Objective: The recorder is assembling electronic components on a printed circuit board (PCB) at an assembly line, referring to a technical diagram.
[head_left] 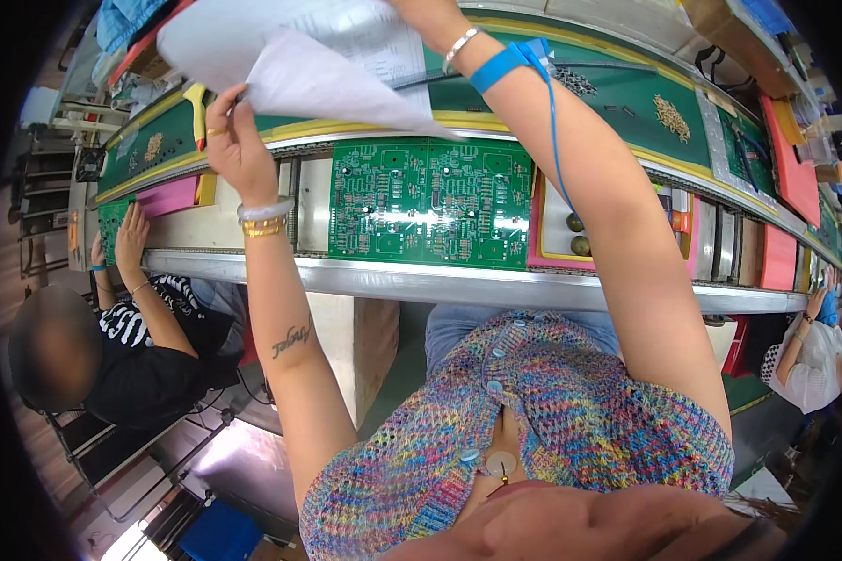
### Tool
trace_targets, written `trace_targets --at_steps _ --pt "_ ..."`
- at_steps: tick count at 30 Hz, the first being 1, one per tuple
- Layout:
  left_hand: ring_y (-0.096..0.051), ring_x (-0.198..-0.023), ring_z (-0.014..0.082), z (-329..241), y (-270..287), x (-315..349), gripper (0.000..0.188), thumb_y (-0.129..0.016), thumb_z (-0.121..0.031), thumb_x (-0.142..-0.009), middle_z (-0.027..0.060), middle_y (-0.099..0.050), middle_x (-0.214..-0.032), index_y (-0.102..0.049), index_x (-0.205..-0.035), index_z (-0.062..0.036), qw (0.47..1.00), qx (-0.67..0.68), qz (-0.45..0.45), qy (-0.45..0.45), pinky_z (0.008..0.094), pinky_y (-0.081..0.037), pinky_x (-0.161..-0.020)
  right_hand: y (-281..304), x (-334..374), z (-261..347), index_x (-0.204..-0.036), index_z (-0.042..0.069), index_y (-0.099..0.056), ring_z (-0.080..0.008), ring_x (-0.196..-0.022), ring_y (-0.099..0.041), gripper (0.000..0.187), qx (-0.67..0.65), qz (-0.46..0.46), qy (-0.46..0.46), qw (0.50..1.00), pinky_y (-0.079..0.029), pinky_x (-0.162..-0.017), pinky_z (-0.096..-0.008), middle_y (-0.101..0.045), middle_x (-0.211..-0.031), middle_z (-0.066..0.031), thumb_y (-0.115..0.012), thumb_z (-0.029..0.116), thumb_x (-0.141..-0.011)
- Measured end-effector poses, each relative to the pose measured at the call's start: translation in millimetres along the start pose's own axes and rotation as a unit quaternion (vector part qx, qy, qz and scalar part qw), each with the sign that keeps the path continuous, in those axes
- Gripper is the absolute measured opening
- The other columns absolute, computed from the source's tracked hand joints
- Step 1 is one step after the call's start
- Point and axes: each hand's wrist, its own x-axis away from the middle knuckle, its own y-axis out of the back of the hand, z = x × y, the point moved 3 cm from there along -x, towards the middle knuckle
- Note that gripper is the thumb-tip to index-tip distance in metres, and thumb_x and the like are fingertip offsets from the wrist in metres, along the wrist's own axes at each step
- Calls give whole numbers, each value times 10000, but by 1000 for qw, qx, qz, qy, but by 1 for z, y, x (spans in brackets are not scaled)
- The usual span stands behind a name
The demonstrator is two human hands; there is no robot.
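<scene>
At the upper left, my left hand (239, 150) is raised with its fingers closed at the near edge of some white paper sheets (346, 65). A small dark bit shows at those fingertips; I cannot make it out. One sheet is folded over, and the stack is tilted above the bench. My right hand (428, 21) reaches to the top edge of the view beside the sheets, its fingers cut off and hidden. Below the paper lies a green circuit board (430, 201) populated with small components, resting on the rails in front of me. A blue wrist strap (499, 68) with a cord circles my right forearm.
A yellow-handled tool (197, 117) stands left of my left hand. Piles of small metal parts (573, 82) and brass-coloured parts (672, 119) lie on the green mat. A pink-edged bin (557, 254) sits right of the board. Co-workers (150, 332) sit left and right (809, 360).
</scene>
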Motion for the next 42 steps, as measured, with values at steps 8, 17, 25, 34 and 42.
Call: trace_targets --at_steps 8,17,25,34,42 --pt "-542 -838 145 47 -57 -40 132 -574 -77 -903 38 -618 -906 -644 -1010 -44 991 -87 -68 -74 259 -440 -754 74 -22 11 -1169 6 -559 -136 -950 -573 355 133 -53 67 987 -463 -810 -285 -632 -1057 -47 -581 249 -910" --pt "-577 -886 203 69 -59 -81 143 -564 -80 -894 88 -622 -964 -654 -996 -37 970 -137 -174 -102 311 -455 -807 184 71 25 -1109 108 -594 -262 -957 -577 420 462 65 76 881 -477 -855 -351 -622 -1056 -58 -727 313 -768" --pt "-596 -872 170 -22 -14 -69 161 -500 -47 -935 116 -612 -1025 -560 -1060 35 950 -14 -300 -87 267 -485 -784 167 99 30 -945 115 -652 -264 -945 -583 274 650 18 54 758 -478 -806 -354 -643 -971 -53 -671 345 -797" --pt "-500 -819 168 -148 18 84 201 -581 -104 -827 27 -431 -879 -391 -891 -114 993 34 -83 -76 505 -385 -1049 36 249 68 -1377 -12 -356 -247 -1063 -597 711 -325 215 -392 834 -490 -913 -365 -537 -1257 -195 -408 546 -940" --pt "-589 -911 264 -164 19 160 55 -558 0 -858 101 -592 -989 -527 -838 -41 985 -51 -8 -162 431 -491 -887 61 320 69 -1149 6 -573 -102 -879 -558 411 40 2 -333 942 -462 -804 -266 -621 -998 -37 -661 281 -856"
